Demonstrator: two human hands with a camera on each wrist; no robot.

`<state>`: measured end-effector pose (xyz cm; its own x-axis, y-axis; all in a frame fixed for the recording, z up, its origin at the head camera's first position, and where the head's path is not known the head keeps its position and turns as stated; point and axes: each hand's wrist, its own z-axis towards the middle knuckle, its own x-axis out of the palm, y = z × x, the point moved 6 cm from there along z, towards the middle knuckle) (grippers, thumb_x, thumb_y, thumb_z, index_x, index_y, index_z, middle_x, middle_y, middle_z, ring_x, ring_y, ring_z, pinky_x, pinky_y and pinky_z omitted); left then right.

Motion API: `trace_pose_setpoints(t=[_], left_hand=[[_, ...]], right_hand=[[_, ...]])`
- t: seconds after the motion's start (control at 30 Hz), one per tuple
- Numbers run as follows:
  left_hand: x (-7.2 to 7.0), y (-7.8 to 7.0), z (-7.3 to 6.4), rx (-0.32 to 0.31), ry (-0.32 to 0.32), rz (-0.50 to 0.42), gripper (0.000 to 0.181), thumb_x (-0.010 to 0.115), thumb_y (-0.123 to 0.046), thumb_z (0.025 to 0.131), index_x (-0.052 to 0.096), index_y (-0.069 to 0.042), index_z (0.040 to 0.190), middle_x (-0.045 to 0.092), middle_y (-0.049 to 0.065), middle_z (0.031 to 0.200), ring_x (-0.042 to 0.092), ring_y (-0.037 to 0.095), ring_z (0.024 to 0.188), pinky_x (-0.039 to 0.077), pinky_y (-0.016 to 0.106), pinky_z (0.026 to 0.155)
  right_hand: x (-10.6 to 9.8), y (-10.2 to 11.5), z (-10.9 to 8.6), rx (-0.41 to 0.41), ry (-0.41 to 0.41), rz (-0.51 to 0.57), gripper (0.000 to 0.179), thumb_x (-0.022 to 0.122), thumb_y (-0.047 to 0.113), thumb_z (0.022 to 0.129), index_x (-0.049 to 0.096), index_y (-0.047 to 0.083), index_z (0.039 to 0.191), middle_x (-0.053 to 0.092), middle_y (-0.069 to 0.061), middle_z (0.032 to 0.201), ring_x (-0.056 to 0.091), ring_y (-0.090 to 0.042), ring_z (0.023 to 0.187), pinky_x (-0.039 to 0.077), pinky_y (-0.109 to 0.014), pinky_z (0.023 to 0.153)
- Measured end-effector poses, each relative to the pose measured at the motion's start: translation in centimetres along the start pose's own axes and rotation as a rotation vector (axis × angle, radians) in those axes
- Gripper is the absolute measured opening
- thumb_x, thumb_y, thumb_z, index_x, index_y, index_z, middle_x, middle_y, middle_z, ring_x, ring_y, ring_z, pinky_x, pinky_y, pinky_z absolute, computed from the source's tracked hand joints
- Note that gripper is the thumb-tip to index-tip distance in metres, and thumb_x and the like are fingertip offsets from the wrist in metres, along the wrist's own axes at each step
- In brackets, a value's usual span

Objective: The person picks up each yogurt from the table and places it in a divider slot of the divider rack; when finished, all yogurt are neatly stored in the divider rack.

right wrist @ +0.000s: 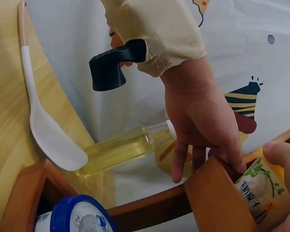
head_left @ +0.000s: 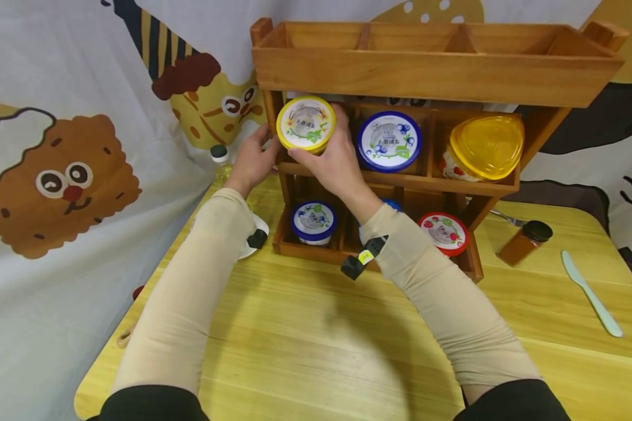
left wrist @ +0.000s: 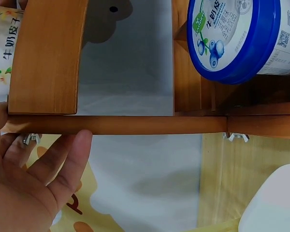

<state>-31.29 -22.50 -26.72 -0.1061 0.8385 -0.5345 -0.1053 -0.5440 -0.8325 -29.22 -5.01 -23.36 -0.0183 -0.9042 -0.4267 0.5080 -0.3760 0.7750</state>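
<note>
My right hand grips a yellow-lidded tub at the left compartment of the wooden shelf's middle tier. Its thumb lies at the front of the lid, the fingers round the right side. My left hand is beside it, fingers extended against the shelf's left side. In the left wrist view its fingertips are right at a wooden side bar. To the right of the tub stand a blue-lidded tub and a tub with a rounded yellow lid.
On the bottom tier sit a blue-lidded tub and a red-lidded tub; my right forearm partly hides another. An oil bottle and a white spoon lie left of the shelf. Rightward are a spice jar and a pale green knife.
</note>
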Motion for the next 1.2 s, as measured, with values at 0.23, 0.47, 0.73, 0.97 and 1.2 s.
trace_pose_setpoints(t=[0.23, 0.47, 0.73, 0.97, 1.2], left_hand=[[0.1, 0.0, 0.1, -0.009, -0.001, 0.012, 0.054, 0.041, -0.042, 0.104, 0.033, -0.021, 0.154, 0.042, 0.004, 0.156, 0.062, 0.026, 0.119, 0.060, 0.042, 0.083], [0.1, 0.2, 0.1, 0.005, -0.005, 0.025, 0.048, 0.040, -0.038, 0.105, 0.038, -0.017, 0.149, 0.044, 0.006, 0.154, 0.064, 0.028, 0.113, 0.061, 0.034, 0.075], [0.1, 0.2, 0.1, 0.018, -0.001, 0.025, 0.048, 0.039, -0.036, 0.106, 0.037, -0.016, 0.149, 0.043, 0.007, 0.155, 0.063, 0.029, 0.112, 0.061, 0.039, 0.078], [0.3, 0.5, 0.1, 0.006, -0.002, 0.026, 0.049, 0.039, -0.039, 0.105, 0.037, -0.019, 0.150, 0.043, 0.005, 0.155, 0.064, 0.027, 0.111, 0.060, 0.043, 0.082], [0.0, 0.2, -0.1, 0.028, -0.015, 0.014, 0.048, 0.040, -0.038, 0.105, 0.038, -0.018, 0.149, 0.045, 0.007, 0.153, 0.065, 0.029, 0.106, 0.061, 0.041, 0.078]], right_hand=[[0.2, -0.1, 0.1, 0.047, 0.066, -0.054, 0.112, 0.083, 0.031, 0.078, 0.006, 0.007, 0.156, 0.029, -0.014, 0.156, 0.035, -0.022, 0.142, 0.029, -0.029, 0.118], [0.2, 0.2, -0.4, 0.051, 0.099, -0.079, 0.115, 0.083, 0.026, 0.076, 0.003, 0.008, 0.156, 0.025, -0.018, 0.155, 0.033, -0.027, 0.140, 0.033, -0.035, 0.117], [0.3, 0.4, -1.0, 0.043, 0.096, -0.112, 0.119, 0.086, 0.029, 0.075, 0.001, 0.011, 0.156, 0.020, -0.020, 0.154, 0.032, -0.029, 0.140, 0.034, -0.038, 0.117], [0.2, 1.3, -1.7, -0.022, 0.049, -0.149, 0.115, 0.086, 0.028, 0.076, 0.005, 0.009, 0.155, 0.017, -0.019, 0.156, 0.027, -0.028, 0.142, 0.033, -0.035, 0.118], [-0.7, 3.0, -2.7, -0.115, -0.028, -0.271, 0.111, 0.085, 0.033, 0.077, 0.011, 0.004, 0.155, 0.026, -0.021, 0.152, 0.034, -0.028, 0.139, 0.034, -0.034, 0.117]])
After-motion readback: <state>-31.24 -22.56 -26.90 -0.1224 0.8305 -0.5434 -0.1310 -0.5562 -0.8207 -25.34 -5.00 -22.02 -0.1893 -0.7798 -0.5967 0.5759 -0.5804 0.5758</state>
